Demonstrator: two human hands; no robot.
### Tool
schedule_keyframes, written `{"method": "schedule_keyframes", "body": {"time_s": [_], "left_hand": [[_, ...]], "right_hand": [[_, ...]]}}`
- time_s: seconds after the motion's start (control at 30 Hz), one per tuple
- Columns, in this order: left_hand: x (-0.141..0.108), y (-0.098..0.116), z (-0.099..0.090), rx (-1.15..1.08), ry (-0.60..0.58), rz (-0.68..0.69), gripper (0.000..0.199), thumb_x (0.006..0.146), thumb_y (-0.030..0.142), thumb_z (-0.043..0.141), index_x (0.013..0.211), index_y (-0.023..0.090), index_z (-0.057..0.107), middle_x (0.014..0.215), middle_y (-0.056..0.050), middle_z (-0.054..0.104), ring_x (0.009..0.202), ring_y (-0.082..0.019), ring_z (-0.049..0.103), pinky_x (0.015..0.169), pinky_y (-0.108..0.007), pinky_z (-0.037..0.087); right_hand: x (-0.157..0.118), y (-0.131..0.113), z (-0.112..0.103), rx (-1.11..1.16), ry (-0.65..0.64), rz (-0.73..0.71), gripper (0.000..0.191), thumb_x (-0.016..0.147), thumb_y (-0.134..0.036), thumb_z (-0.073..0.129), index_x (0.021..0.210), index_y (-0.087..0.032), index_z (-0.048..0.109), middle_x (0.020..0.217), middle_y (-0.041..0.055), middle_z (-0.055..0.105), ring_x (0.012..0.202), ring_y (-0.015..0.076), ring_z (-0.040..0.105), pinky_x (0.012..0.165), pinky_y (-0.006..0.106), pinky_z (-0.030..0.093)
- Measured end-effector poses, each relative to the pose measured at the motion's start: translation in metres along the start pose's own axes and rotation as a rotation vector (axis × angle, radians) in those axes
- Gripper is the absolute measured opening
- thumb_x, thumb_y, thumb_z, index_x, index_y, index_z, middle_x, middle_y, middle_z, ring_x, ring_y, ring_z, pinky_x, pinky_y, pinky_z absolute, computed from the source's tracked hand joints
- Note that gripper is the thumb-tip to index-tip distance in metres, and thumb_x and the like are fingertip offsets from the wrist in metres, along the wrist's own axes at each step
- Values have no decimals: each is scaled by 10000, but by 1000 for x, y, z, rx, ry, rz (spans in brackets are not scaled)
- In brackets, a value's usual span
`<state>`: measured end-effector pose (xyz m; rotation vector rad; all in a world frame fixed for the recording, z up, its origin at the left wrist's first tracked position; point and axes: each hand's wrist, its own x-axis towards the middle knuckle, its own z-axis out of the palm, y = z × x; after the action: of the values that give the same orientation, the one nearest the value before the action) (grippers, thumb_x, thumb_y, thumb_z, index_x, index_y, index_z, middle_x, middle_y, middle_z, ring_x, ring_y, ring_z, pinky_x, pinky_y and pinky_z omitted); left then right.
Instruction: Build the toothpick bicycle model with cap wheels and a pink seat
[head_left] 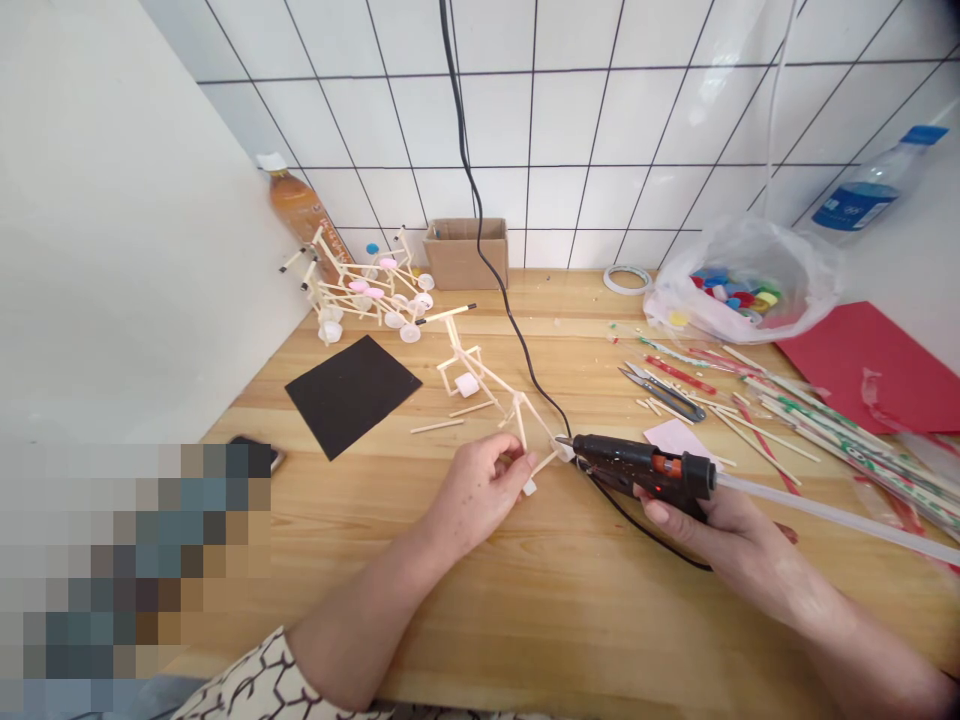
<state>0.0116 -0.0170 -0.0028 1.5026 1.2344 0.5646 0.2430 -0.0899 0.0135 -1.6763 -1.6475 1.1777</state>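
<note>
The left hand (480, 490) has its thumb and fingertips pinched together on the near end of a small open frame of pale, thin wooden sticks (491, 374). From those fingertips, the frame stretches away and to the left over the light wooden tabletop (480, 620), ending in a raised crossbar with dark tips. A small white piece (529, 487) sits just below the pinch, and a round, translucent whitish disc (561, 450) lies just to the right of it, at the end of a short stick.

The right hand (727, 530) is wrapped around the handle of a black plastic glue gun (641, 465), whose nozzle points left and meets the disc or sits right beside it; which of the two, I cannot tell. A long, translucent glue stick (832, 515) runs out of the gun's back end.

Two loose pale wooden sticks (437, 425) lie left of the frame, near a black square sheet (352, 397). Beyond that sheet stand similar stick frames with round, whitish discs (367, 290). Small dark-handled metal snips (664, 390) lie beyond the gun.
</note>
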Motion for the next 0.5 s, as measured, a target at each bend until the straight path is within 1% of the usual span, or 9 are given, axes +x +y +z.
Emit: {"method": "schedule_keyframes", "body": {"time_s": [0.17,0.23,0.33,0.4,0.5], "left_hand": [[0,-1,-1,99,11,34,243,814,373,489,737,156,566,627,-31,648,516,-128,568,507,-230,423],[1,-2,-2,114,17,44,241,814,373,489,746,156,569,618,-28,643,502,-124,555,498,-228,406],[1,-3,-2,136,34,68,247,814,382,488,776,157,582,588,-15,624,477,-118,527,479,-225,375],[1,-3,-3,185,75,93,259,812,397,489,780,161,591,555,0,596,467,-116,500,474,-225,354],[1,-2,-3,298,197,140,275,804,418,500,713,169,572,540,13,554,483,-114,469,486,-226,340]], "right_hand": [[0,-2,0,9,-10,1,450,836,-457,510,1207,-209,569,1103,63,654,1031,288,576,892,397,465],[0,-2,0,14,-16,-2,453,838,-458,505,1214,-212,563,1121,68,648,1041,292,572,902,412,460],[0,-2,0,15,-21,-14,462,835,-466,506,1224,-220,556,1096,74,656,1041,305,571,909,440,454],[0,-3,0,21,-17,-15,462,833,-461,514,1223,-217,559,1087,75,660,1039,303,573,907,432,459],[-1,-4,0,36,-7,-24,447,830,-446,526,1201,-202,574,1100,69,656,1045,285,572,910,398,461]]}}
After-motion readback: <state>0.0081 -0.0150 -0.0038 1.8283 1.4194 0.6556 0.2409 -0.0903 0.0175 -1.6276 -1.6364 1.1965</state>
